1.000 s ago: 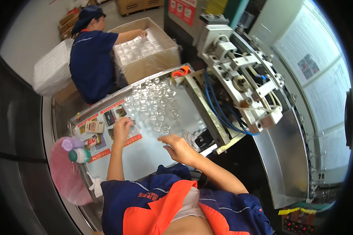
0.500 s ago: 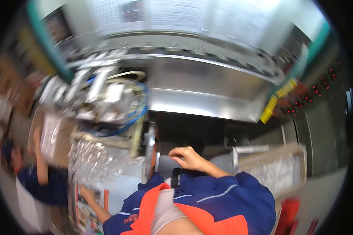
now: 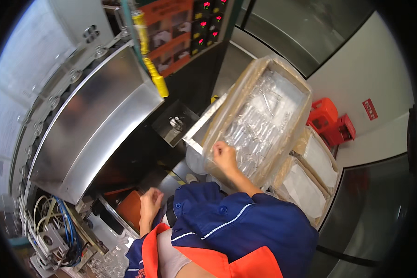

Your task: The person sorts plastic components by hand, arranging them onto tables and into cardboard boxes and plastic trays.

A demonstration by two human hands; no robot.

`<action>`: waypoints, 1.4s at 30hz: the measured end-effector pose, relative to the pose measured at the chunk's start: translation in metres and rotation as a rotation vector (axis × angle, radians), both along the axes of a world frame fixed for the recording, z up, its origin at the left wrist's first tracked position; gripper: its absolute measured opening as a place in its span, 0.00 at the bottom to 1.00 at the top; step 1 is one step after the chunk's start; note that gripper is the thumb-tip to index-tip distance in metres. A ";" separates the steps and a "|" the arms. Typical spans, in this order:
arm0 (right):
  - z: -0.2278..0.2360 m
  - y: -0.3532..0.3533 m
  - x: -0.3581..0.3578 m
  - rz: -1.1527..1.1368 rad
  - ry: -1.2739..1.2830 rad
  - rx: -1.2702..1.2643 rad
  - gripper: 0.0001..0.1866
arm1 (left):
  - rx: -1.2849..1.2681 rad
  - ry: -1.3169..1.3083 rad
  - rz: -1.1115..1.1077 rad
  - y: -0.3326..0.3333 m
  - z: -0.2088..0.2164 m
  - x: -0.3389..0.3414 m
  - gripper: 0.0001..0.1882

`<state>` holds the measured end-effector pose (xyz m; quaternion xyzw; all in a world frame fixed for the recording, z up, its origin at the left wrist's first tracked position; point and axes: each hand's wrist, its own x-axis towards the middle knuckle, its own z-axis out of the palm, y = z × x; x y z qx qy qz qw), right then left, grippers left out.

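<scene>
My right hand (image 3: 224, 156), fingers curled closed, is over the near left rim of a long carton (image 3: 306, 91) lined with clear plastic. I cannot make out anything in that hand. Inside the carton lie many clear, tube-like pieces (image 3: 259, 132), glossy and loosely layered. My left hand (image 3: 150, 204) hangs near my waist with its fingers bent inward, and nothing shows in it. It is nearest to an orange-brown panel (image 3: 130, 209) beside the machine.
A shiny metal chute (image 3: 104, 125) curves along the left. A yellow bar (image 3: 153, 76) hangs by a control panel (image 3: 204, 25). Two smaller lined cartons (image 3: 305, 187) and red stools (image 3: 326, 118) stand right. Hoses and clear pieces (image 3: 109, 264) are at lower left.
My view has turned to the right, bringing the carton to the middle. My right hand is now at its rim; my left hand has left the table with clear pieces. The co-worker is out of view.
</scene>
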<state>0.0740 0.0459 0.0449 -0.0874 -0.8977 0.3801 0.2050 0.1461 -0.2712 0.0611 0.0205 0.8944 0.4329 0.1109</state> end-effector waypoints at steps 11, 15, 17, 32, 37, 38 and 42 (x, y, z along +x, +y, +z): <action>-0.048 0.178 0.004 -0.299 -0.291 0.245 0.20 | 0.198 0.208 -0.562 0.247 -0.009 -0.122 0.08; -0.048 0.187 0.008 -0.333 -0.246 0.158 0.21 | 0.112 0.349 -0.619 0.322 -0.031 -0.157 0.11; -0.040 0.189 0.016 -0.424 -0.230 -0.314 0.20 | 0.073 0.339 -0.632 0.346 -0.043 -0.164 0.12; -0.002 0.212 0.064 -0.150 0.065 -1.156 0.22 | 0.822 0.063 -0.031 0.267 0.011 -0.186 0.13; 0.013 0.185 0.021 -0.005 0.071 -1.260 0.24 | 1.697 -0.751 0.489 0.159 -0.012 -0.252 0.12; 0.016 0.172 0.007 0.021 0.063 -1.261 0.24 | 1.709 -0.725 0.498 0.151 -0.017 -0.259 0.12; 0.021 0.092 -0.061 0.320 -0.111 -1.401 0.22 | 2.202 -1.009 0.705 0.129 -0.042 -0.263 0.15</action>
